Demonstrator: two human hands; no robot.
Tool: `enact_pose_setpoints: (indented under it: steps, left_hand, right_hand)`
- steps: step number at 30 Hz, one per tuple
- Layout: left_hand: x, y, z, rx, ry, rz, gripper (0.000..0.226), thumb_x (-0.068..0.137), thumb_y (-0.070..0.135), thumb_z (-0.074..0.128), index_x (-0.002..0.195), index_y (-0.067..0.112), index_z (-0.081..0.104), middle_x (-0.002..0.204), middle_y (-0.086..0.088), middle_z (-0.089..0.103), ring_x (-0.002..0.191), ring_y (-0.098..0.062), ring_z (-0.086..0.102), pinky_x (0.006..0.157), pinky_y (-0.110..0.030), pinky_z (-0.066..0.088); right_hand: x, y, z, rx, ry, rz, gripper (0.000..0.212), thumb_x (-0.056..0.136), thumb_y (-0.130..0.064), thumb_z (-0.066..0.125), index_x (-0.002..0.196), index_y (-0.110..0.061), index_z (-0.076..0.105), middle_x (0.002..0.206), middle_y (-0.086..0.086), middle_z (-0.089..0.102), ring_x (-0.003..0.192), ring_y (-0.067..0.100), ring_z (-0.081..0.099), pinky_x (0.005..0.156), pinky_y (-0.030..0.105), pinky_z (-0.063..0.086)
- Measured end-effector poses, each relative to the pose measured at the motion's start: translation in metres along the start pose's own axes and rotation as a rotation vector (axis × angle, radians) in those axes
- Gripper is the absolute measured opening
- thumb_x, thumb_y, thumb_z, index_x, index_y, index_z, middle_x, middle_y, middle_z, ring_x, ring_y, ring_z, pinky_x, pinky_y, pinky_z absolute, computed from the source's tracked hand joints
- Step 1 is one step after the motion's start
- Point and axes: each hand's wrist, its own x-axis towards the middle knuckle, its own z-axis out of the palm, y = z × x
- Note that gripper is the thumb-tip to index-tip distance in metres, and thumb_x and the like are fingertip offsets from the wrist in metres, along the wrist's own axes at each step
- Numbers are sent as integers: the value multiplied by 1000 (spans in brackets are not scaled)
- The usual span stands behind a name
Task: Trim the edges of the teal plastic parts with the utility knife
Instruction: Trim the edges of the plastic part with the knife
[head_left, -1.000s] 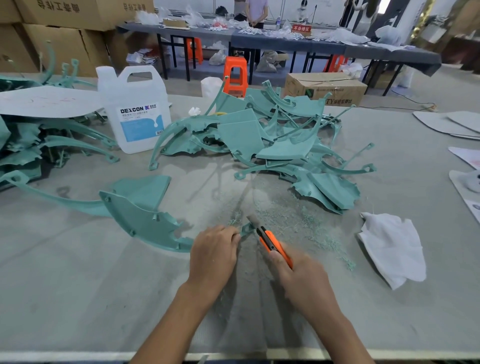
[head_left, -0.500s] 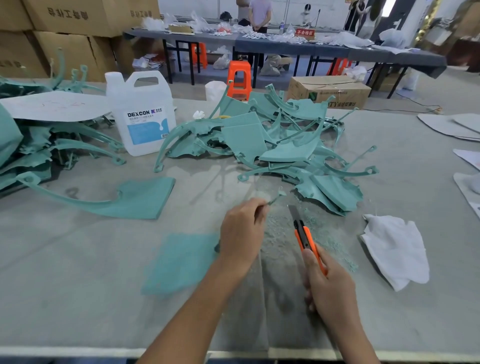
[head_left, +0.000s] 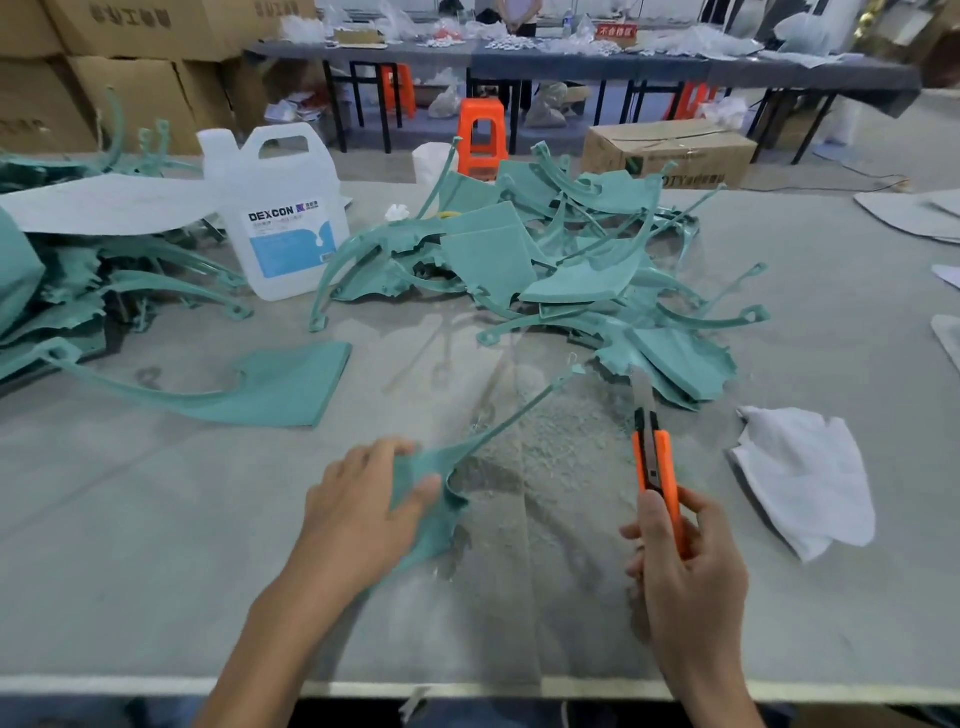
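The left hand (head_left: 358, 514) is pinching the broad end of a thin, long-armed teal plastic part (head_left: 439, 519) over the grey bench (head_left: 130, 545). The right hand (head_left: 691, 577) is gripping an orange utility knife (head_left: 655, 467), its blade clear of the part. The part is looking light and springy, so it is probably wanting support close to the cut.

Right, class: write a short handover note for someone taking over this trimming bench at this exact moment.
Left hand grips a teal part by its broad end, thin arm pointing away. Right hand holds the utility knife, blade out, clear of the part.
Centre pile of teal parts shows ragged edges; one flat part lies at left.
Done: shavings on the table show some trimming.
Left: the held part, then the pile.
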Motion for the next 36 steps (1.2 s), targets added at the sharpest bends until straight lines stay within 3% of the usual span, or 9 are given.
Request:
enact_pose_setpoints:
  steps: [3,6,10,15,18,25,29,33,36]
  left_hand:
    - [-14,-10,17,146,-141,-59,105,62,103,18,148,42,24,163,2,14,150,-22,9,118,-47,19]
    - [-7,-5,29,134,-136,11,110,61,102,22,153,42,16,168,-1,-4,153,-22,-10,123,-46,4]
    - [21,10,37,144,-75,135,106,62,100,26,150,41,28,168,3,8,153,-14,0,124,-40,5]
    - [27,12,51,111,68,155,106,60,104,14,143,43,40,166,9,15,152,-7,5,123,-35,3]
    - [26,12,55,51,138,134,95,63,98,33,133,36,50,163,9,25,151,-6,13,123,-34,8]
    - [26,9,57,-7,163,150,68,62,91,47,105,38,46,162,10,28,150,-3,17,122,-30,9]
    - [27,8,59,8,184,159,68,63,90,46,106,37,47,162,10,27,150,-3,16,121,-29,8]
    - [27,8,60,0,193,164,70,63,90,47,108,37,47,160,11,32,149,-2,17,120,-27,8]
    - [27,9,60,5,211,166,67,63,90,47,105,37,47,160,10,32,149,-3,18,121,-28,8]
  right_hand:
    - [-2,-1,3,-164,1,-135,23,84,-58,67,100,-43,63,75,-13,66,64,7,62,58,16,46]
    - [2,-2,7,-304,-30,-271,20,87,-47,73,104,-38,69,87,-13,65,77,6,60,69,19,44]
    - [14,-6,15,-473,-106,-366,34,86,-46,65,113,-28,75,94,-8,72,81,16,69,67,32,54]
    - [16,1,26,-674,-114,-457,19,85,-40,77,104,-36,75,87,-13,68,76,17,68,56,31,53]
    - [11,3,32,-719,-74,-490,20,78,-43,67,96,-36,75,82,-13,65,72,16,66,50,31,51]
    - [17,2,34,-755,-75,-350,14,77,-34,83,88,-37,74,82,-13,66,73,19,65,52,30,49]
    - [15,-5,35,-771,-102,-457,9,76,-38,74,84,-34,75,75,-10,64,67,18,64,47,30,48]
    - [25,-6,28,-811,-134,-360,12,77,-37,83,84,-33,74,75,-10,61,69,19,62,50,30,47]
    - [19,-9,33,-824,-155,-393,16,73,-36,84,85,-36,73,75,-11,61,68,19,62,49,29,45]
